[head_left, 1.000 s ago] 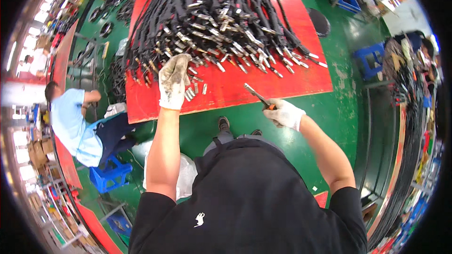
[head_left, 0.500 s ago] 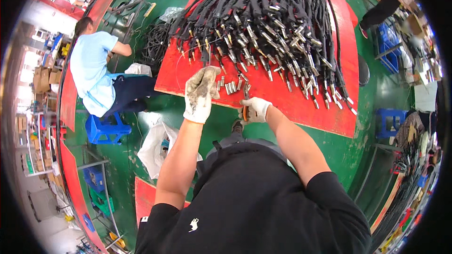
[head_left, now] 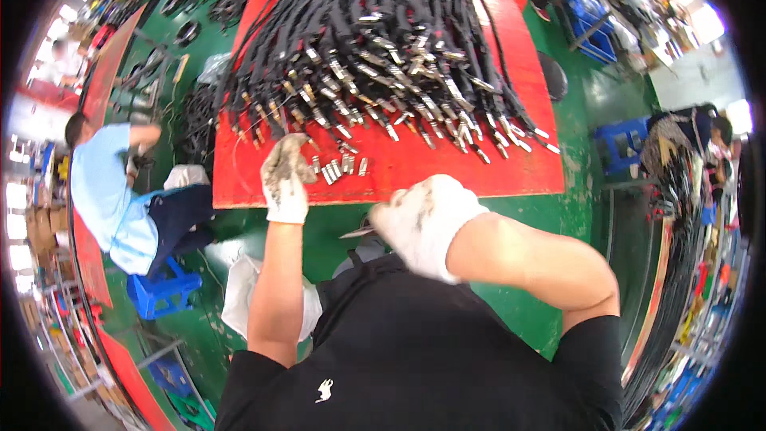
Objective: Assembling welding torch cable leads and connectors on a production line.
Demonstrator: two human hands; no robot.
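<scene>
The left hand (head_left: 285,178) is closing on black cables (head_left: 383,40) near the red board's (head_left: 511,168) front edge; the right hand (head_left: 423,219) is gripping a small metal tool (head_left: 357,232).

Bright, even overhead light, with soft, faint shadows on the red bench (head_left: 447,172). Blown-out glare along the left and upper-right rim. Heavy fisheye bending toward a black circular border. Motion blur on the gloved right hand (head_left: 423,219); cables (head_left: 375,40) at centre sharp, outer edges smeared and soft.

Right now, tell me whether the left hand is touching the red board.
Touching. The head view shows the gloved left hand resting on the red board near its front edge.
</scene>
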